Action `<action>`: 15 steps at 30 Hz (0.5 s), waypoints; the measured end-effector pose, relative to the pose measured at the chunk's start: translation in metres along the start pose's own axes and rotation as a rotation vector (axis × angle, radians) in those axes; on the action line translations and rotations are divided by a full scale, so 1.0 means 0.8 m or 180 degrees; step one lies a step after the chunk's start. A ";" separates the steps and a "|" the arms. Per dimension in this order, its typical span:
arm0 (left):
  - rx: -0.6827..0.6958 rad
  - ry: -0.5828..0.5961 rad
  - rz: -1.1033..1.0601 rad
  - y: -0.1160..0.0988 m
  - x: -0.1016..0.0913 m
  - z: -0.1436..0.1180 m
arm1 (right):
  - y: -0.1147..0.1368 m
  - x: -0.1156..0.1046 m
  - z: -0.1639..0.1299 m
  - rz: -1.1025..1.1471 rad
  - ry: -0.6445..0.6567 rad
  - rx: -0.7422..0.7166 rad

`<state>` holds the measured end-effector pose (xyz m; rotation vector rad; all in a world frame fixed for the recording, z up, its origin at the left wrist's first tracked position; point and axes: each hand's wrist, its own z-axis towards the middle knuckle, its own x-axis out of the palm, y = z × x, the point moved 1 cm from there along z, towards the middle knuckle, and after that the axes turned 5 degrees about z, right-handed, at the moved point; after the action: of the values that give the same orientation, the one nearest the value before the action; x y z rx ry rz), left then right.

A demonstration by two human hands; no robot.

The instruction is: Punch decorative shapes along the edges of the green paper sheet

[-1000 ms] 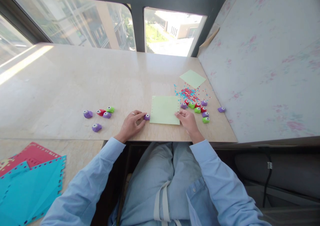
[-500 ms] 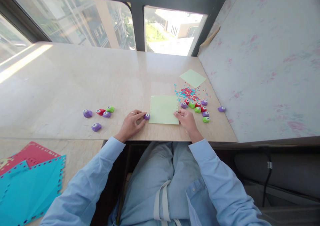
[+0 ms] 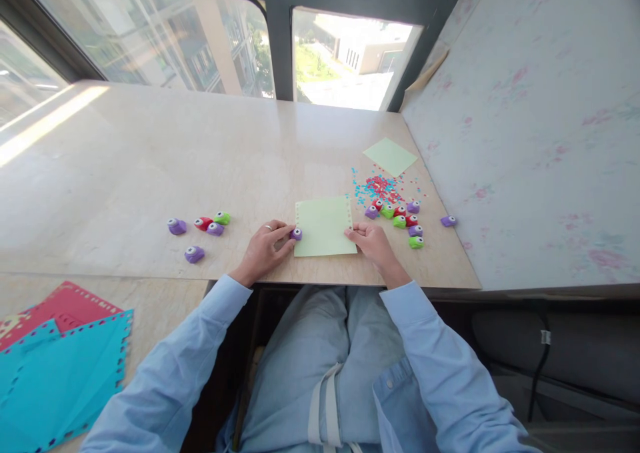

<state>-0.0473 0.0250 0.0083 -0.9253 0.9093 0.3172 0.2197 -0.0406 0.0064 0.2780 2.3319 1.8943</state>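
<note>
A pale green sheet of paper lies in front of me, with small punched holes along its left and right edges. My left hand is closed on a small purple craft punch, which sits at the sheet's left edge. Whether the paper is inside the punch's slot I cannot tell. At the opposite edge, my right hand pinches the paper between thumb and fingers.
Several red, green and purple punches cluster at the right, beside red and blue confetti and another green sheet. More punches stand at the left. Punched blue paper and red paper lie lower left, a wall at right.
The green sheet has shifted slightly left and towards me, turning a little. My right hand moved with it, while the left hand stays closed on the purple punch.
</note>
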 end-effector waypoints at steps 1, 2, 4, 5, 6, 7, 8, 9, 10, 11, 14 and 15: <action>0.0001 -0.0006 0.0002 0.000 0.000 0.000 | 0.000 0.000 -0.001 -0.0021 0.0006 0.0030; 0.0003 -0.0020 0.0001 0.000 0.000 0.000 | 0.000 0.000 -0.002 -0.0043 0.0010 0.0053; 0.0021 -0.0062 -0.0007 0.000 0.001 -0.001 | 0.001 0.001 -0.003 -0.0060 0.0007 0.0082; 0.0036 -0.0085 -0.0014 0.000 0.001 -0.001 | 0.002 0.001 -0.003 -0.0045 -0.0004 0.0083; 0.0054 -0.0104 -0.0023 0.000 0.001 -0.002 | 0.002 0.002 -0.002 -0.0018 -0.0018 0.0078; 0.0075 -0.0114 -0.0030 0.000 0.001 -0.002 | 0.003 0.002 -0.001 0.0006 -0.0032 0.0063; 0.0093 -0.0122 -0.0036 0.000 0.001 -0.002 | 0.004 0.003 0.000 0.0005 -0.0058 0.0032; 0.0108 -0.0127 -0.0042 0.000 0.001 -0.002 | 0.005 0.003 0.001 -0.0025 -0.0093 -0.0011; 0.0120 -0.0132 -0.0049 0.000 0.001 -0.002 | 0.005 0.004 0.003 -0.0084 -0.0133 -0.0068; 0.0132 -0.0135 -0.0059 0.000 0.000 -0.003 | 0.005 0.004 0.005 -0.0161 -0.0179 -0.0134; 0.0144 -0.0141 -0.0108 -0.002 -0.001 -0.003 | 0.005 0.006 0.010 -0.0343 -0.0295 -0.0301; 0.0146 -0.0147 -0.0130 -0.002 -0.001 -0.004 | 0.004 0.006 0.011 -0.0363 -0.0314 -0.0318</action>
<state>-0.0482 0.0216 0.0092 -0.8898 0.8510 0.2806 0.2170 -0.0305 0.0078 0.2178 2.1354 1.8905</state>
